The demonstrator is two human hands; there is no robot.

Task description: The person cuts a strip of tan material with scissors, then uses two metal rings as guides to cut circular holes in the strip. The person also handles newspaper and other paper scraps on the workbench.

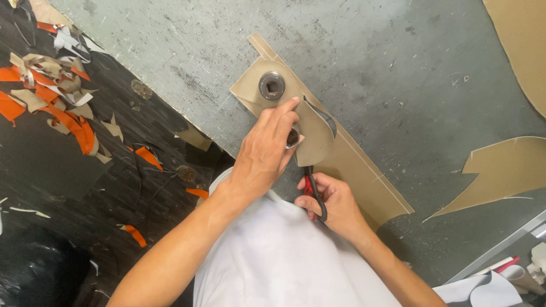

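Note:
A tan sheet of material lies on a grey worktable, held down by a round metal weight. My left hand presses flat on the sheet just below that weight, fingers over a second metal ring and beside a curled, partly cut flap. My right hand grips scissors with red and black handles. The blades point up under the flap and are mostly hidden by it.
Orange and tan scraps litter the dark floor on the left. More tan pieces lie at the table's top right corner and right side. A metal rail runs at the lower right. My white shirt fills the bottom.

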